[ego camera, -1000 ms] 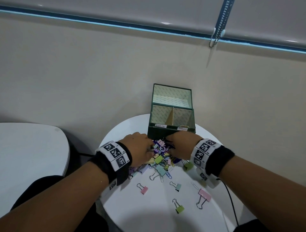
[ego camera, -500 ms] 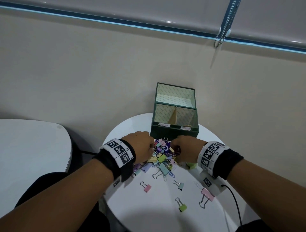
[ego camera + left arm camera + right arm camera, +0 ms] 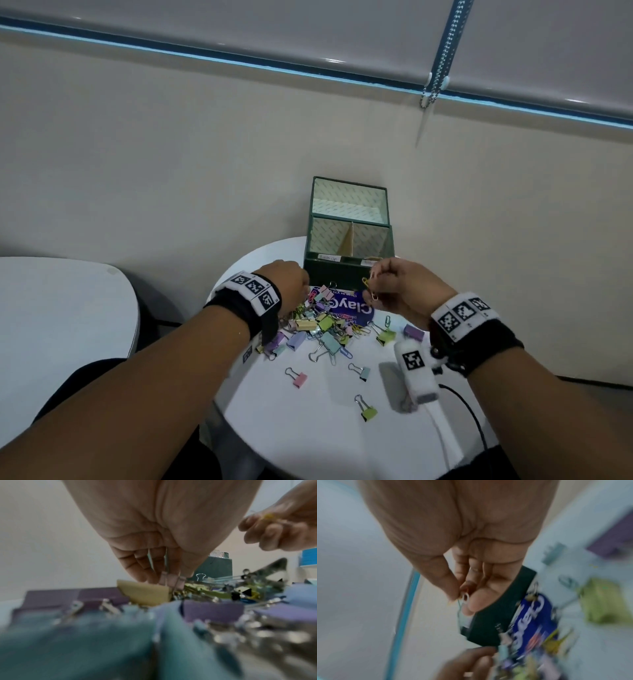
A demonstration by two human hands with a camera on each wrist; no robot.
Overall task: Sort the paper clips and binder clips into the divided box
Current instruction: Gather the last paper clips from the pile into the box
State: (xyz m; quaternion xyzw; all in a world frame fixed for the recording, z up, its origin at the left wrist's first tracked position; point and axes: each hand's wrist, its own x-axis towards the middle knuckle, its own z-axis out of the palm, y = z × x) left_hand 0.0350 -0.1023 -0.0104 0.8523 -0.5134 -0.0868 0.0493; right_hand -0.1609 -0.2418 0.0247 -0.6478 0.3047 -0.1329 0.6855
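The paper clips [image 3: 369,289] are dangling in a short chain from the right hand [image 3: 402,291], pinched between thumb and fingertip, long axis hanging downward. The divided box [image 3: 346,274] is sitting just beyond and slightly left of that pinch, its right compartment nearest, so this hand looks better placed for the drop. The left hand [image 3: 289,286] is reaching down into the pile [image 3: 322,325], fingers pinching the wire handles of a pink binder clip [image 3: 171,580]. Below the right hand's grip, a blue packet [image 3: 349,308] is showing upside-down lettering starting "Clay". The box's front labels are too small to read.
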